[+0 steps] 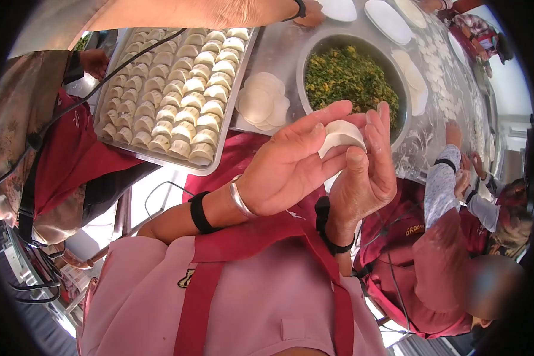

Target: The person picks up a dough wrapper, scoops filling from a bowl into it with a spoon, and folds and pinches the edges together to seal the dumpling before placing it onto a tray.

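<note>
A pale half-moon dumpling [342,135] sits between my two hands, in front of the filling bowl. My left hand [293,157], with a silver bangle at the wrist, cradles it from the left, its fingers reaching beneath. From the other side, my right hand [366,169] curls its fingers and thumb around it. Part of the dumpling's lower edge is hidden by fingers. Just beyond my hands stands a metal bowl [301,77] of chopped green and yellow filling [347,74]. Round dough wrappers [260,101] lie in an overlapping pile left of the bowl.
A metal tray [215,155] of dumplings in rows is at left, with another person's arm [190,13] reaching across above it. White oval plates [388,22] and scattered dough pieces [439,65] lie on the metal table [282,44]. A co-worker [442,255] works close at right.
</note>
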Action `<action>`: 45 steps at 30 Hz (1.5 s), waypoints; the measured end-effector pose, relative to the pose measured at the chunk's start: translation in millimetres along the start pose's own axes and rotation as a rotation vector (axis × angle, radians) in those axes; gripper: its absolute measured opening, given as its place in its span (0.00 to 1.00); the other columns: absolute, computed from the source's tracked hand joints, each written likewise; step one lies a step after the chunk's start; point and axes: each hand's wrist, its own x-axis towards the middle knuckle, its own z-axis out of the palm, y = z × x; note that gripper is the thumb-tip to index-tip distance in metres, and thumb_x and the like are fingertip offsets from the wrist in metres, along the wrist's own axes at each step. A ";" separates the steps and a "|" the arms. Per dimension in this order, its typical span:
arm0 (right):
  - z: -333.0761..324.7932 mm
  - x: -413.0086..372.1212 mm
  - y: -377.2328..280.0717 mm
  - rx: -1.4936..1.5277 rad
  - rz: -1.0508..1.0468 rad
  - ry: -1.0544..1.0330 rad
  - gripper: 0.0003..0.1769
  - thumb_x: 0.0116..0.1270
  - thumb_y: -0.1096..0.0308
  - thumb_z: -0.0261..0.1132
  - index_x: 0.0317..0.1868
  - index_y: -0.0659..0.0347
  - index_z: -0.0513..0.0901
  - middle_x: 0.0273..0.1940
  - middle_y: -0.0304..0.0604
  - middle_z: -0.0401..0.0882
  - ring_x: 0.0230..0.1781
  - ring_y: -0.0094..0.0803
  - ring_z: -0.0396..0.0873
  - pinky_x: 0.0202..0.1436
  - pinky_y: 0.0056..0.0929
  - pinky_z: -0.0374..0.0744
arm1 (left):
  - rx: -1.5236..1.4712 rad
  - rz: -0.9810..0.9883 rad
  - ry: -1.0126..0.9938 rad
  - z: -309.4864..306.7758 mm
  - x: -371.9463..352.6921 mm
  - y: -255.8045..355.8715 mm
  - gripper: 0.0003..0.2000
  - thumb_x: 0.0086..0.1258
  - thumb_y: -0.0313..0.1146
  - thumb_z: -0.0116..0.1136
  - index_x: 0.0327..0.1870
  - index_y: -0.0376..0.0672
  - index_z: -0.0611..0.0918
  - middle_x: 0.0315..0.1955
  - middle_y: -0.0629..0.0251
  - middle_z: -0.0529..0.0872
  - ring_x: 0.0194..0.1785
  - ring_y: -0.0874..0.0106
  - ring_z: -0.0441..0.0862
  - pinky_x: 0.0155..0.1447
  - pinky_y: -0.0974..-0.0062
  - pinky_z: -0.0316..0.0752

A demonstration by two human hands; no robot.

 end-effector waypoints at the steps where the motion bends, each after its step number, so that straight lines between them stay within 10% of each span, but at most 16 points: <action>1: -0.3 0.6 0.4 -0.006 -0.017 0.017 0.16 0.66 0.70 0.70 0.52 0.70 0.84 0.60 0.58 0.79 0.72 0.57 0.66 0.73 0.54 0.67 | 0.013 -0.010 -0.008 -0.2 -0.5 -1.3 0.25 0.81 0.34 0.46 0.75 0.38 0.59 0.70 0.54 0.68 0.72 0.64 0.66 0.79 0.64 0.58; 10: -6.9 4.8 1.6 -0.059 -0.084 0.015 0.07 0.61 0.78 0.70 0.40 0.64 0.85 0.42 0.48 0.88 0.60 0.48 0.79 0.75 0.62 0.60 | 0.037 -0.045 -0.023 -1.7 -1.5 -7.2 0.28 0.80 0.32 0.46 0.77 0.37 0.56 0.71 0.54 0.66 0.75 0.63 0.63 0.81 0.62 0.54; 45: -25.5 17.2 0.7 -0.177 -0.159 -0.322 0.10 0.60 0.69 0.73 0.41 0.62 0.88 0.42 0.45 0.89 0.62 0.53 0.78 0.75 0.58 0.60 | 0.253 -0.151 0.019 8.0 -6.8 7.2 0.28 0.81 0.44 0.45 0.71 0.29 0.63 0.66 0.57 0.70 0.71 0.68 0.67 0.78 0.62 0.58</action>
